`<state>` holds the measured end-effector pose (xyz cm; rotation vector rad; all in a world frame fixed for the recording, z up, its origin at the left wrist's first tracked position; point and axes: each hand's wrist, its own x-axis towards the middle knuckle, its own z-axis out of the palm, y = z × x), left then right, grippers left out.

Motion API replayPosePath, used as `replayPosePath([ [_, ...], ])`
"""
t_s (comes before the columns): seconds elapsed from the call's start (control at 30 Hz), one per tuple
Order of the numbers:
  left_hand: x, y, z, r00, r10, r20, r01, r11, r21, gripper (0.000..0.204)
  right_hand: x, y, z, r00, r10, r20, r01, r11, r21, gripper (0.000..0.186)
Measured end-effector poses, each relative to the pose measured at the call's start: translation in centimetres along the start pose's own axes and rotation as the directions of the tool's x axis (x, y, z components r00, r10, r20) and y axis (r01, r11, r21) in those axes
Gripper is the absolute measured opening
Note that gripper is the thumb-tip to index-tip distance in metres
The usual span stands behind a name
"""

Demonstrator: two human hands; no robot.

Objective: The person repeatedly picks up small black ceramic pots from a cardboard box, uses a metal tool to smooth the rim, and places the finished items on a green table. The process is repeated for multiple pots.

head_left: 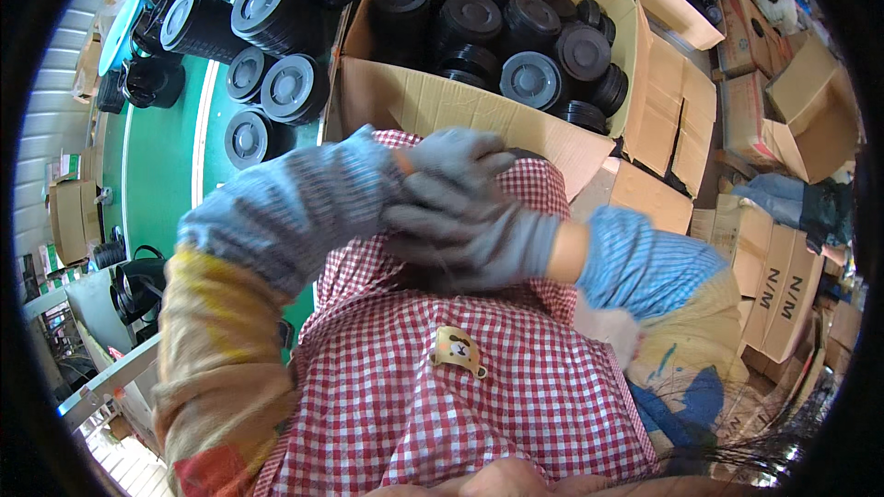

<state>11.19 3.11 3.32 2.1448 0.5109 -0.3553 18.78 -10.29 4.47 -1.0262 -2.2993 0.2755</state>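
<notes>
Both hands wear grey knit gloves and come together in front of my lap, blurred by motion. My left hand (458, 156) is on the far side, its fingers bent toward the right and partly covered. Across its near side lies my right hand (483, 232), with fingers reaching left to the left glove's cuff. Whether they grip the cuff or only rest there I cannot tell. A strip of bare wrist shows at each glove. Just beyond the hands stands a large open cardboard box (479, 115) of black round lidded containers (531, 80).
At the left, a green worktop (157, 152) carries stacks of black round lids (267, 7). Open and closed cartons (783, 290) crowd the right side. A person's clothed legs (772, 199) show at the far right. My red checked apron (442, 405) fills the near middle.
</notes>
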Motion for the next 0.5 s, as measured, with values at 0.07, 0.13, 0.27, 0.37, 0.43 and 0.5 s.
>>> replayPosePath([
  [0.07,2.7,0.3,-0.2,0.956,0.248,0.158,-0.283,0.921,0.266,0.031,2.2,-2.4,2.5,0.995,0.07,0.071,-0.056,0.981,-0.187,0.055],
  [0.13,2.7,2.7,-1.0,0.933,0.206,0.296,-0.307,0.883,0.354,0.03,1.0,-2.2,2.2,0.995,0.082,-0.063,-0.095,0.968,-0.232,0.05],
  [0.27,-0.3,-2.9,-0.1,0.958,0.269,0.096,-0.205,0.882,-0.424,0.022,-3.5,4.0,2.6,0.988,-0.079,0.134,0.066,0.993,0.097,0.047],
  [0.37,-0.5,-3.4,-0.7,0.916,0.347,0.204,-0.187,0.816,-0.547,0.028,-2.5,3.5,0.0,0.993,-0.048,0.104,0.03,0.985,0.167,0.06],
  [0.43,0.0,-1.7,-1.0,0.957,0.12,0.264,-0.112,0.993,-0.044,0.034,-2.0,1.9,1.2,0.998,-0.016,0.054,0.012,0.997,0.08,0.068],
  [0.5,2.6,0.5,-0.7,0.926,-0.034,0.375,-0.052,0.975,0.217,0.06,-0.5,-1.1,3.5,0.997,0.069,0.038,-0.064,0.993,-0.1,0.072],
])
